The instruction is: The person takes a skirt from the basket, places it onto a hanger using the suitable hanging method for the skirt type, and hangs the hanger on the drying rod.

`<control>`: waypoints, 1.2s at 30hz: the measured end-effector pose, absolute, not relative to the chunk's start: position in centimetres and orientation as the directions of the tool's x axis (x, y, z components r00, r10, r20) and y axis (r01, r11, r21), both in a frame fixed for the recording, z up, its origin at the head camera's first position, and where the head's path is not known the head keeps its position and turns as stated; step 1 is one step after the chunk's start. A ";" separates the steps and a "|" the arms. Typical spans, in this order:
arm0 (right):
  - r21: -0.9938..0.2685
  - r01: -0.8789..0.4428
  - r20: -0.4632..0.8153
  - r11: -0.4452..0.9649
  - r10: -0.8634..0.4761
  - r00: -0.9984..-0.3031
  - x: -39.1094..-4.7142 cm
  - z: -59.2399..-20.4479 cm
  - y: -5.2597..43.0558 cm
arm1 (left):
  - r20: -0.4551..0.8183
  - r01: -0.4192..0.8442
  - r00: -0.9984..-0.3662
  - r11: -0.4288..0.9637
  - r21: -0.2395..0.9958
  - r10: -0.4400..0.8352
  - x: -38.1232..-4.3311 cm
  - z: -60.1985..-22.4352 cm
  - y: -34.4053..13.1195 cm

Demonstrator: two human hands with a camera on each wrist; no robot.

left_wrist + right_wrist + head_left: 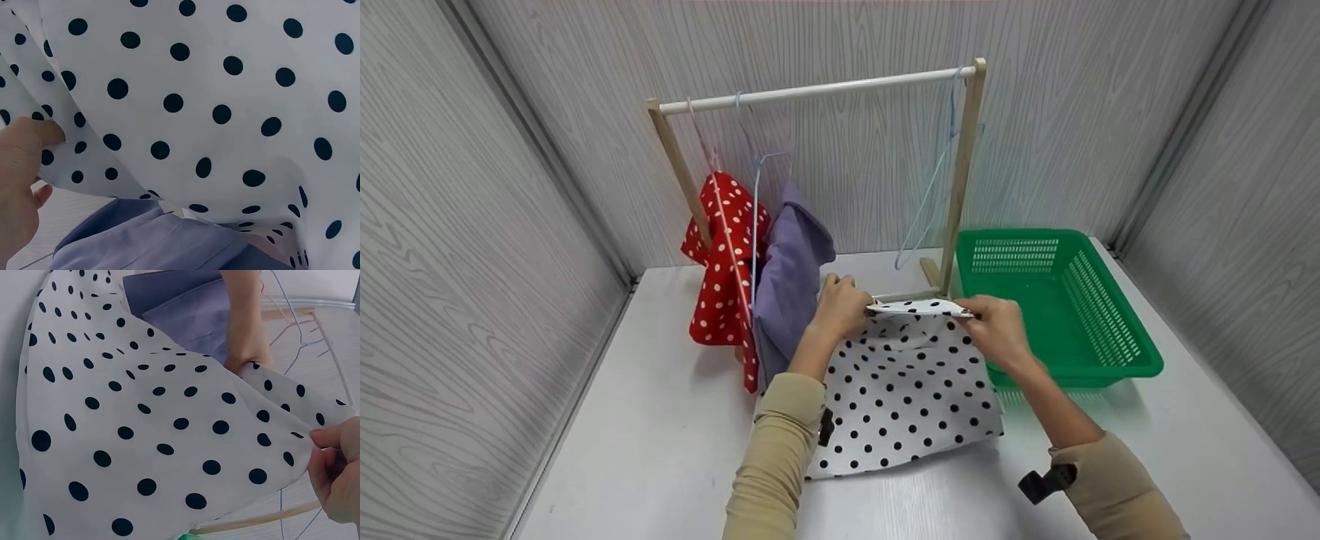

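A white cloth with black polka dots (904,397) hangs between both hands, its upper edge folded over and its lower part reaching down over the white table. At the upper left of the cloth, my left hand (841,306) grips the edge; the left wrist view shows this hand (25,169) at the cloth's side, fingers on the fabric. My right hand (999,328) pinches the upper right corner, and thumb and finger meet on it in the right wrist view (337,464). Close to the left hand hangs a purple cloth (795,262).
Behind the cloth stands a wooden rack with a white bar (817,90). A red cloth with white dots (724,262) hangs on a pink hanger at the left. A light blue hanger (931,191) hangs at the right end. The green basket (1132,330) stands right of the rack.
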State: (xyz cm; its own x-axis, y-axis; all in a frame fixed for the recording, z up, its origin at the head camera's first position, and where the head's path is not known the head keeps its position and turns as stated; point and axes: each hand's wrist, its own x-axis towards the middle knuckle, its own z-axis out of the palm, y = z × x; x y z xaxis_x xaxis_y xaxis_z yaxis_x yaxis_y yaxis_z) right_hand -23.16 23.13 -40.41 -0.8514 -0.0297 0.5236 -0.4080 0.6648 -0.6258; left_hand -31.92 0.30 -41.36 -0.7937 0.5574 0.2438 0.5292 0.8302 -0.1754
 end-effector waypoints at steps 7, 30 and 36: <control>-0.705 -0.387 0.515 0.594 0.054 -0.856 -22.6 -41.1 24.7 | 0.386 0.543 -0.756 0.836 -0.080 0.529 -32.3 -40.6 -0.6; -0.663 -0.313 0.517 0.680 0.115 -0.848 -24.0 -42.8 23.9 | 0.733 0.129 -0.625 0.962 -0.240 0.267 -33.5 -38.2 -2.8; -0.606 -0.280 0.544 0.744 0.131 -0.829 -25.7 -43.5 22.8 | 0.670 0.104 -0.724 0.986 -0.127 0.163 -33.1 -39.6 -2.1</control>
